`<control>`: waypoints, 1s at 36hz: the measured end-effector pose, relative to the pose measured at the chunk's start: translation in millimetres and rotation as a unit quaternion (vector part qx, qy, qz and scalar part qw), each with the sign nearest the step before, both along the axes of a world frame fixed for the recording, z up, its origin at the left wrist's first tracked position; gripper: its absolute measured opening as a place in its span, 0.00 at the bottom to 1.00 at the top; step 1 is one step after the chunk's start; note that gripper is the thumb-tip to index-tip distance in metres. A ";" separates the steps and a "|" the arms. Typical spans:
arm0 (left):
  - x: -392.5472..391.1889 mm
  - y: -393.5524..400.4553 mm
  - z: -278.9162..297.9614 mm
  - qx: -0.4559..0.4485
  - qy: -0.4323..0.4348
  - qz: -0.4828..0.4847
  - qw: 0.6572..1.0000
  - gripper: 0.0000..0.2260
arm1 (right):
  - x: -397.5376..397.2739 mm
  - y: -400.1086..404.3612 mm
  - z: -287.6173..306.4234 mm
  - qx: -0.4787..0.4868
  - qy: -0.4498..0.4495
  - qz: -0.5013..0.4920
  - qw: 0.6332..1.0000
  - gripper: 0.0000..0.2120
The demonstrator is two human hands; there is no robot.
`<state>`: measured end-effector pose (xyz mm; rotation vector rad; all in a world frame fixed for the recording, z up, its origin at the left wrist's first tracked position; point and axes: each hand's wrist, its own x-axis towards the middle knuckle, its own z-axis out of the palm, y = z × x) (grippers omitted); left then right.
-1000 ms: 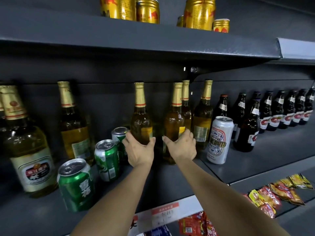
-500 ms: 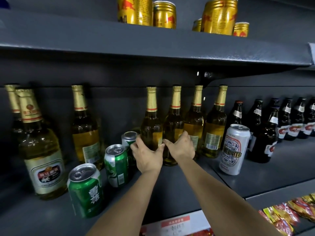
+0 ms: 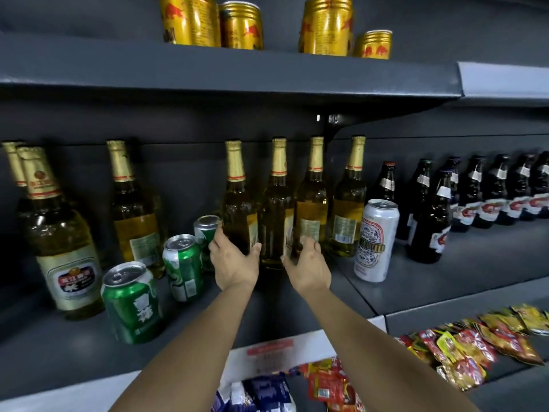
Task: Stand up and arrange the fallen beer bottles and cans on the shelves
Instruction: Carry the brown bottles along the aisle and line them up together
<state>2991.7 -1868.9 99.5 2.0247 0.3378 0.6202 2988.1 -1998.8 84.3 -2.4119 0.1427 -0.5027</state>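
Four gold-foil beer bottles stand upright in a row at the back of the middle shelf. My left hand grips the base of the leftmost of them, thumb on its right side. My right hand is spread in front of the second bottle and the third bottle. Its thumb lies by the second bottle's base and its fingertips are blurred. Three green cans stand upright left of my left hand. A white can stands to the right.
More gold-foil bottles stand at the far left. Dark brown bottles line the right part of the shelf. Gold cans sit on the upper shelf. Snack packets lie on the shelf below.
The two bottles I held now stand close together in the row. My right hand has loosened from the second bottle and drawn back a little. My left hand keeps its hold.
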 end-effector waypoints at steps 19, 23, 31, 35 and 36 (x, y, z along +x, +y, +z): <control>-142.6 40.6 -27.5 0.205 0.132 0.078 0.967 0.21 | -82.2 31.3 -15.2 -0.190 0.019 0.238 0.952 0.25; -186.7 92.2 -31.1 0.244 0.166 0.131 0.946 0.22 | -113.2 84.0 -15.1 -0.202 -0.003 0.306 0.930 0.27; -305.8 206.6 -56.9 0.244 0.223 0.234 0.914 0.21 | -198.0 206.3 -30.3 -0.236 -0.030 0.425 0.873 0.26; -378.7 270.5 -72.9 0.244 0.279 0.271 0.888 0.19 | -253.6 279.1 -50.7 -0.203 -0.016 0.435 0.877 0.23; -398.6 287.1 -78.3 0.242 0.287 0.279 0.884 0.19 | -268.4 297.8 -57.7 -0.202 -0.007 0.441 0.874 0.23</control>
